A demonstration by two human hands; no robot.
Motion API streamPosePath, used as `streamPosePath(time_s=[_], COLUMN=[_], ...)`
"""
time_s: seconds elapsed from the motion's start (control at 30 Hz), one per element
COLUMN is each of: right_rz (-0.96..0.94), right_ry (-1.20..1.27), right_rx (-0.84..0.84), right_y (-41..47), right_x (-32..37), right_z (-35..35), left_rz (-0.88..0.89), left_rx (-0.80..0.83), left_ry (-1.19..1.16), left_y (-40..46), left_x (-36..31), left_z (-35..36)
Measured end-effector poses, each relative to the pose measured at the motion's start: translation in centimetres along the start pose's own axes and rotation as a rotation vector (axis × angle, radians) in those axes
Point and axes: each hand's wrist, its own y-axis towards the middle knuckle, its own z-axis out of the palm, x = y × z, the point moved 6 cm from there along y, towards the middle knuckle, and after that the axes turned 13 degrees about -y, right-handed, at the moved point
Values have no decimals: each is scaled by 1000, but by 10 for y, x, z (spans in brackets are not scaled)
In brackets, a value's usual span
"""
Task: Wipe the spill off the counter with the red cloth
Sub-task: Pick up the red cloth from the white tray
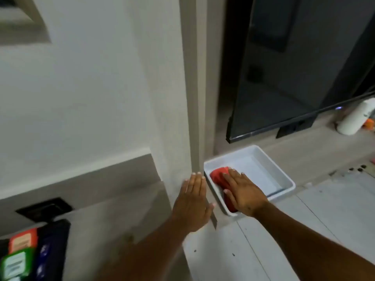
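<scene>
Resting flat on the red cloth (218, 176), the right hand (242, 192) has its fingers (230, 179) stretched out and slightly spread, pressing down without pinching. The cloth lies in the near-left corner of a white tray (284, 176) standing on the pale counter (304, 220). The left hand (192, 203) is held flat just beside the tray, fingers straight and close together, next to the wall corner (194, 118). A dark appliance (294, 67) stands behind the tray, and a white bottle (355, 118) lies far right.
</scene>
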Motion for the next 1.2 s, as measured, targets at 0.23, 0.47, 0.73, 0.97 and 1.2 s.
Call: streamPosePath(time_s=[0.23,0.47,0.73,0.97,1.2], right_rz=[149,196,406,251,105], right_ry=[83,204,688,278,199], right_rx=[163,326,144,92,1], right_y=[40,68,53,4,-84], right_x=[-18,-6,-4,57,196], right_z=[62,93,33,-21,-21], left_rz=[-74,-119,-133,-127,-175], left_rx=[55,126,106,46,-5], left_ry=[-33,-18,-47,-36,-5], left_y=[35,50,24,-43,-158], left_x=[-11,-3,11,12,22], left_z=[66,70,44,6,-17])
